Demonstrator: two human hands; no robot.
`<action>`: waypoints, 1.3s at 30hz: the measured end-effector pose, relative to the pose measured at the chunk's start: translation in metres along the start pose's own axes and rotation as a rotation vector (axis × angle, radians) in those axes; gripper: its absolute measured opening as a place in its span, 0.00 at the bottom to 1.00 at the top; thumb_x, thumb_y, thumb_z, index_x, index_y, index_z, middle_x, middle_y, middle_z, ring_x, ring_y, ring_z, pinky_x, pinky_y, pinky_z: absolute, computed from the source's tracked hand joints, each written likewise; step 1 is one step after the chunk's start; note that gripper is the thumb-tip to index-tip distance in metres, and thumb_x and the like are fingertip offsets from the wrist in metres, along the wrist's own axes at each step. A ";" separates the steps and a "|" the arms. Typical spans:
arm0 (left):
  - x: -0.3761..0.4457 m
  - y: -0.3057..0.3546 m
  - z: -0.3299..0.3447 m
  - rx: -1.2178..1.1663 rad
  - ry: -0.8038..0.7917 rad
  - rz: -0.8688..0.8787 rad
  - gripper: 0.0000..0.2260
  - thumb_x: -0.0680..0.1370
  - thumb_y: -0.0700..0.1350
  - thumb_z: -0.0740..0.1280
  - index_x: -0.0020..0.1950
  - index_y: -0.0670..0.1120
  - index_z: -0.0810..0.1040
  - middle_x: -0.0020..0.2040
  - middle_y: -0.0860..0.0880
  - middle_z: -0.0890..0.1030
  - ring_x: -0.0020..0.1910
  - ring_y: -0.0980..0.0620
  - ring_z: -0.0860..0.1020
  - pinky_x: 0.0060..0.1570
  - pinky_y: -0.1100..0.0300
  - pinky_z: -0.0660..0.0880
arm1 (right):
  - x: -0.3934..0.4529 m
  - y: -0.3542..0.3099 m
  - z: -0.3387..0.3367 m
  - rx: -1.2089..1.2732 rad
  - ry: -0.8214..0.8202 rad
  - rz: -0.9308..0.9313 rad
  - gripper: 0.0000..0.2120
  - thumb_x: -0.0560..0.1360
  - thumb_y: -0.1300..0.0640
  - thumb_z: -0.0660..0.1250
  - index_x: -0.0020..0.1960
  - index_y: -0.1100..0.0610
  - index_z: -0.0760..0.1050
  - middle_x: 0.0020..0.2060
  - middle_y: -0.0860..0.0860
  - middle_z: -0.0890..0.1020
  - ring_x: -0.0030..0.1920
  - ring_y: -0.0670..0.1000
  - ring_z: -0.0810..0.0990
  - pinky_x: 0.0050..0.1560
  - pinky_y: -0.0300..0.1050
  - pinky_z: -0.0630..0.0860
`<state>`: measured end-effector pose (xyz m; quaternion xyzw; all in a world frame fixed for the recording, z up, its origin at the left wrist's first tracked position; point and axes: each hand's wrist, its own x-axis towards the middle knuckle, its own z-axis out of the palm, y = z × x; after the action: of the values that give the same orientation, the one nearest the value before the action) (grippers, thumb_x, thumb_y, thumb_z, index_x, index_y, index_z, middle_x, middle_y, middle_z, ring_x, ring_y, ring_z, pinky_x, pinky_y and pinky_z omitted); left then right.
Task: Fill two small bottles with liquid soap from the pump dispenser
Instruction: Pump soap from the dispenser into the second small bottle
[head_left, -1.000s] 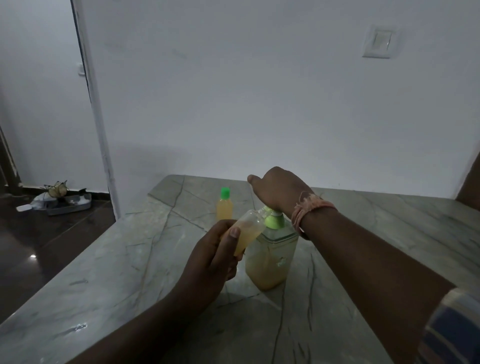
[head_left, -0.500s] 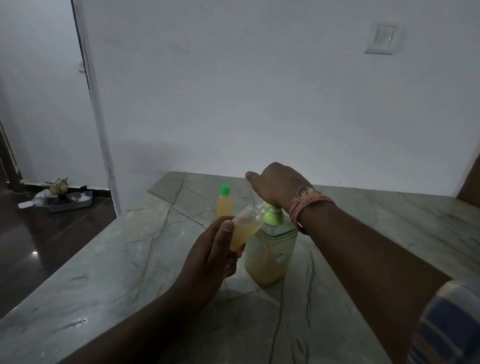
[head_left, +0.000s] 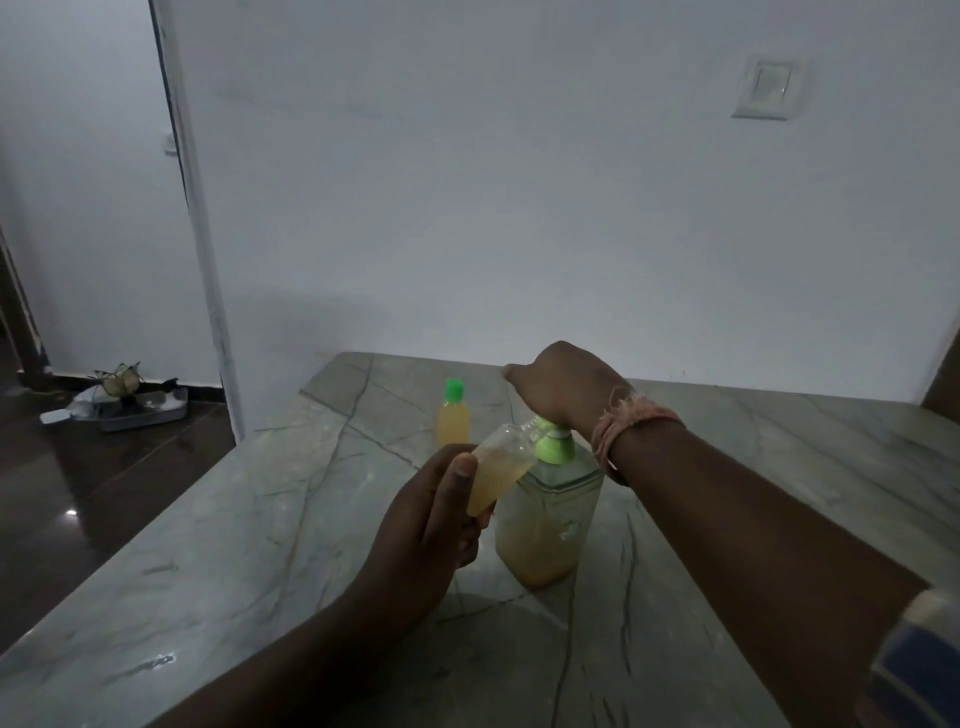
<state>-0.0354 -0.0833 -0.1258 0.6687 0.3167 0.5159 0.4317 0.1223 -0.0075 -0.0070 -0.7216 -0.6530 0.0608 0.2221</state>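
Amber soap half-fills small bottle (head_left: 496, 475) gripped tilted in left hand (head_left: 431, 525) fingers at pump dispenser (head_left: 545, 519) spout, right hand (head_left: 563, 387) curled on pump head, capped bottle (head_left: 453, 418) behind on table (head_left: 208, 561).

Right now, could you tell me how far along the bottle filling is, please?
Done: one capped small bottle stands full on the table. In hand: left hand tilts the second bottle, partly filled, at the dispenser; right hand presses the pump. Left: topping up, capping.
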 end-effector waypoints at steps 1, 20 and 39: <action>0.000 0.000 0.000 -0.004 0.002 0.001 0.19 0.79 0.60 0.56 0.58 0.48 0.76 0.36 0.48 0.76 0.29 0.53 0.71 0.28 0.62 0.68 | -0.001 -0.001 -0.001 -0.010 -0.004 0.009 0.20 0.78 0.43 0.60 0.34 0.56 0.70 0.33 0.52 0.75 0.37 0.54 0.76 0.40 0.45 0.70; 0.000 -0.001 -0.003 0.076 -0.016 0.036 0.15 0.79 0.59 0.59 0.57 0.52 0.76 0.38 0.51 0.79 0.30 0.54 0.73 0.29 0.64 0.70 | -0.002 -0.005 -0.004 -0.045 -0.061 0.037 0.18 0.77 0.45 0.62 0.34 0.56 0.70 0.33 0.52 0.76 0.37 0.53 0.76 0.38 0.44 0.71; 0.002 -0.004 -0.002 0.056 -0.023 0.078 0.11 0.80 0.57 0.61 0.57 0.54 0.76 0.37 0.50 0.78 0.30 0.55 0.73 0.29 0.62 0.69 | 0.009 0.004 0.006 -0.011 -0.080 0.139 0.16 0.77 0.48 0.60 0.39 0.58 0.75 0.41 0.54 0.79 0.41 0.54 0.77 0.36 0.44 0.68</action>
<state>-0.0372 -0.0795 -0.1287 0.6984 0.2997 0.5155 0.3958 0.1251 0.0022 -0.0117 -0.7632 -0.6101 0.1011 0.1872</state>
